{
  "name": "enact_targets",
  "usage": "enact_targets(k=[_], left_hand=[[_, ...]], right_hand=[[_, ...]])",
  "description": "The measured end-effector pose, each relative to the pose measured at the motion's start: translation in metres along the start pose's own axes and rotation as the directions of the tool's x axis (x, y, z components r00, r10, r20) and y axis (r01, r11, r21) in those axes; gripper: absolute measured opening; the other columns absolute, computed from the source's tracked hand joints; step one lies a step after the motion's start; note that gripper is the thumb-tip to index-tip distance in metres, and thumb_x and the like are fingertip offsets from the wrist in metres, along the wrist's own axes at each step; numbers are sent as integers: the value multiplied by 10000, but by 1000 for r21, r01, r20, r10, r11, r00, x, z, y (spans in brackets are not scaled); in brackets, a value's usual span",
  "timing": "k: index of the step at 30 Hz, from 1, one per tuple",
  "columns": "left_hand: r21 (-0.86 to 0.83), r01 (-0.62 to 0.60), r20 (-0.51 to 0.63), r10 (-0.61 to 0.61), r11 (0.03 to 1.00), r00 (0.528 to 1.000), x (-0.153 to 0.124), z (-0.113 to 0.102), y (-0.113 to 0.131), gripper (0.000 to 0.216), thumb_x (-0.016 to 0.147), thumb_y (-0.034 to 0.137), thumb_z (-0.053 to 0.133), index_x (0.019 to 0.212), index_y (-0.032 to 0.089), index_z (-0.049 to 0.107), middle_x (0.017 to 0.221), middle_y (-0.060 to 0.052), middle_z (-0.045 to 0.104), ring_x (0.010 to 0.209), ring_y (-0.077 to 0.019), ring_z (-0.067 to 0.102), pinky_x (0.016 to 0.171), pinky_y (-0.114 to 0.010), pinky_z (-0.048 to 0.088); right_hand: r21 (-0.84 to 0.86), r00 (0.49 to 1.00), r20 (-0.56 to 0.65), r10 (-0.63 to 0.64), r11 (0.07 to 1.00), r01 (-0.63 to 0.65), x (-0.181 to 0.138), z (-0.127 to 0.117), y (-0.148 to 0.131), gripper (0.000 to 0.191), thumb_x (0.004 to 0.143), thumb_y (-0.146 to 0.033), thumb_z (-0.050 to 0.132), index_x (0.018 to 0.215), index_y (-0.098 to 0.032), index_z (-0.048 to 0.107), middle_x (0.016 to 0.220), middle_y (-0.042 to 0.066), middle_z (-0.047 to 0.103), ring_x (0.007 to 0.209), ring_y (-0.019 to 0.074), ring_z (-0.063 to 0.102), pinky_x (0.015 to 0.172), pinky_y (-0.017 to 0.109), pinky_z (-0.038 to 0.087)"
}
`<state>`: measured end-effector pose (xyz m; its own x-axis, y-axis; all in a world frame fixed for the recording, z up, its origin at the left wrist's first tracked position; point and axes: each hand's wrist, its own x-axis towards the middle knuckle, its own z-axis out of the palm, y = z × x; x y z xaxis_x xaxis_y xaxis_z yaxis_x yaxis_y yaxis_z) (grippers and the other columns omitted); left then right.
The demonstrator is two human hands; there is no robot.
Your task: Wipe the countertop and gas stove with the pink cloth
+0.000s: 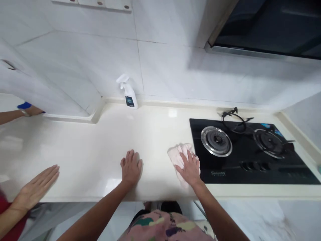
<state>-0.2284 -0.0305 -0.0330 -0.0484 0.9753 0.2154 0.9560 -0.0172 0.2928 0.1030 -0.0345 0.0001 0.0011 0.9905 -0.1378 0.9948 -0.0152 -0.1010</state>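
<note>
A co-worker's flat hand (40, 187) extends over a glossy cream counter (82, 150), where a white plastic spray bottle (132, 98) stands by a pale marbled wall (165, 73). The person's left hand (131, 167) lies loosely curled, empty; the right hand (190, 167) spreads, unclenched, atop a crumpled pale-pink cloth (175, 155) at the left edge of a black glass gas hob (218, 165).

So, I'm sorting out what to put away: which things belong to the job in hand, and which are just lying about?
In use:
Cloth, under the right hand
Counter, with the left hand on it

Lying about:
Spray bottle, by the wall, possibly for the cloth
Pot stand, behind the burners
</note>
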Motion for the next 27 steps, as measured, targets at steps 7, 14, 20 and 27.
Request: enact_targets(k=[7,14,20,27], left_hand=[[-27,-37,1,37,999,999,4,1,-3,466,1048,395,396,1389,144,589,1614,-240,483,1541,-392,384,1206,-637,297],[19,-20,39,19,1000,999,5,3,-7,483,1027,383,408,1394,144,613,1618,-221,494,1542,-371,396,1211,-617,318],[7,8,75,-9,1000,997,7,-2,-8,462,1020,377,433,1377,167,637,1632,-190,488,1553,-361,391,1216,-590,337],[-91,-25,25,28,996,999,0,-13,3,484,1039,365,425,1437,156,605,1616,-219,492,1543,-375,403,1169,-585,399]], right_hand=[[98,982,-86,168,982,-160,-127,34,-8,563,903,-351,562,1461,-321,637,1618,103,502,1476,421,425,1165,611,359],[528,972,-189,141,849,-21,-153,60,-26,561,794,-271,549,1328,-283,718,1416,100,662,1345,386,542,1146,614,401],[978,997,-7,71,210,-8,-82,14,-50,585,857,-376,593,1429,-259,633,1515,79,598,1331,312,590,1089,449,502],[763,857,-338,388,646,8,-23,19,54,468,898,-443,507,1241,-211,724,1383,152,648,1309,304,574,1155,515,436]])
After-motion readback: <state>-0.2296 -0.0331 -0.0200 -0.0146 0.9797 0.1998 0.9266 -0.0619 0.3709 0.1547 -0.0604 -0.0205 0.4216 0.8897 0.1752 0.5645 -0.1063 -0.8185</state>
